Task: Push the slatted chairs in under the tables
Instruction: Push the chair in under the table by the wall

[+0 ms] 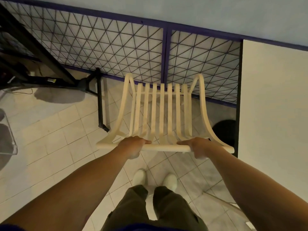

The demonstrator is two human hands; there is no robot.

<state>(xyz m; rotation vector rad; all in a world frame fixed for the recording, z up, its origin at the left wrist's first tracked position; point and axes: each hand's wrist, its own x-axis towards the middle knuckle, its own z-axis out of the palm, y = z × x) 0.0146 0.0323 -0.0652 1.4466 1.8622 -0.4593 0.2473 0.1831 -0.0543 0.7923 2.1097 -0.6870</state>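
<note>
A cream slatted chair (161, 112) stands in front of me, seen from above and behind. Its curved back slats run away from me toward the seat. My left hand (133, 145) grips the top rail left of centre. My right hand (199, 146) grips the same rail right of centre. The chair's front reaches under a table with a wire-mesh top (103, 47) framed in dark blue. Most of the seat is hidden behind the slats. A white table top (275, 105) lies to the right, its black edge just beside the rail's right end.
A black table leg (100, 104) stands on the tiled floor just left of the chair. A dark round object (225, 130) sits on the floor by the white table. A clear chair (6, 139) shows at the left edge. My white shoes (155, 179) are close behind the chair.
</note>
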